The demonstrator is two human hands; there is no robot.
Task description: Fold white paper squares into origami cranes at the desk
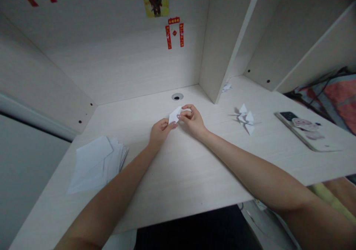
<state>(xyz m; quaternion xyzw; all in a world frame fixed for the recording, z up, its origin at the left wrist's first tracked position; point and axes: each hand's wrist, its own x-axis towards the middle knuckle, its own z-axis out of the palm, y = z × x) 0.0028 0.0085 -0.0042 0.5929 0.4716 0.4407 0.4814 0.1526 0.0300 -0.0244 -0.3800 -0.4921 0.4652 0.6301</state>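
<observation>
Centrally, a small folded white paper (174, 115) is held over a pale wood-grain desk (178, 172), pinched by the partly closed left hand (159, 132) and right hand (195, 122), between stacked white paper sheets (93, 161) and pointed white paper figures (248, 119).

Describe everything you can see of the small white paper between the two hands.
The small white paper is plain and angular and looks folded, with crisp edges; its finer creases are too small to make out. It is slanted, its upper end leaning to the right. The left hand holds its lower left part, while the right hand grips its right edge. It is toward the back of the desk, in front of the round hole; whether it touches the desk is unclear.
</observation>
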